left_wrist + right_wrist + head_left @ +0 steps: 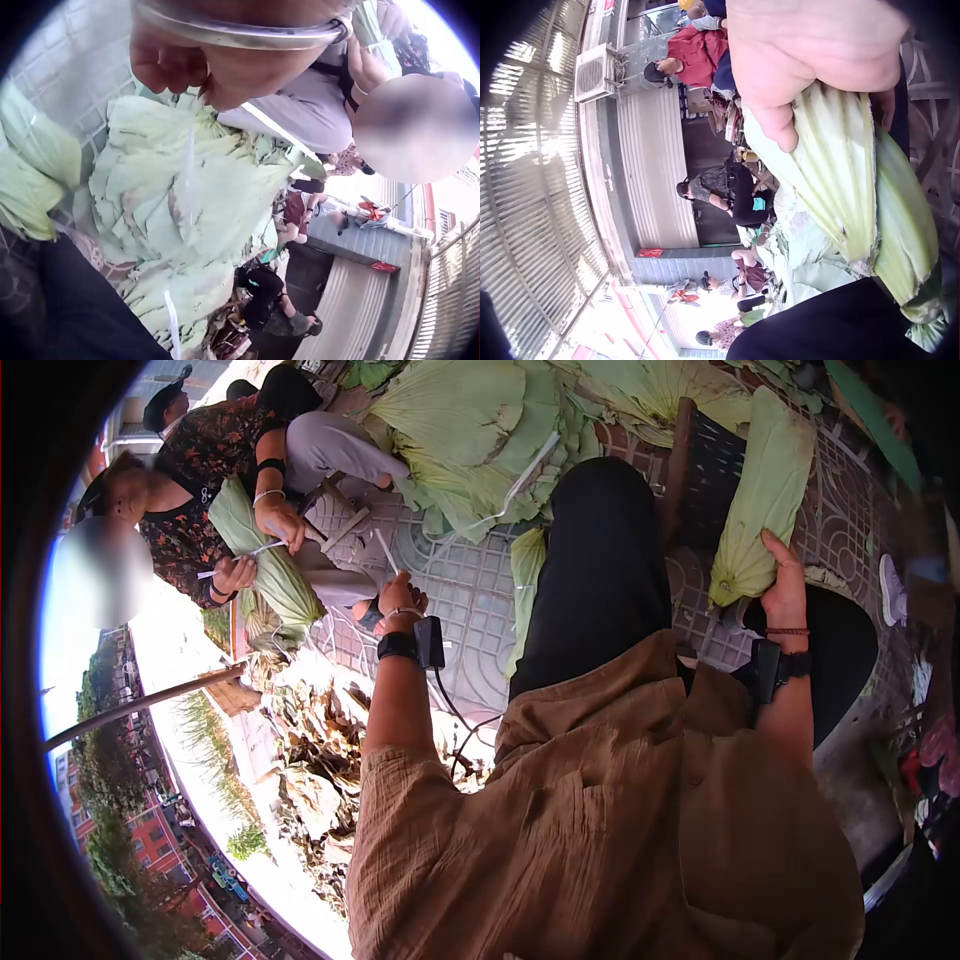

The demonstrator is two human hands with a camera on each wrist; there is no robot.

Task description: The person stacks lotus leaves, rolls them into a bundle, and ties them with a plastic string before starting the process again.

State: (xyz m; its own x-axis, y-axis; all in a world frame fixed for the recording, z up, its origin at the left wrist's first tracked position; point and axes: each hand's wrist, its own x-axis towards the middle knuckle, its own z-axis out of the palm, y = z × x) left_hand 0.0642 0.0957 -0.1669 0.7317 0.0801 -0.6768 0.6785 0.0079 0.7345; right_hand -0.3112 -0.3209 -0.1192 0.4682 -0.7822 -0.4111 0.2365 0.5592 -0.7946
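My right hand [785, 585] grips the lower end of a rolled bundle of green leaves [765, 490], thumb along its side; in the right wrist view the fingers [780, 127] curl over the bundle [855, 187], which lies across my black trouser leg [600, 560]. My left hand [400, 598], with a metal bangle [240, 34] on the wrist, hangs out over the tiled floor with curled fingers [169, 67]. It pinches a thin white strip [386, 552]. The same strip [187, 172] hangs in front of a pile of pale green leaves [187, 195].
A big heap of flat green leaves [470, 430] lies on the patterned tile floor [460, 590]. A seated person in a flowered shirt [200, 460] ties another leaf bundle [270, 565]. A dark stool [715, 470] stands under my bundle. Dry brown leaves [320, 760] lie beside me.
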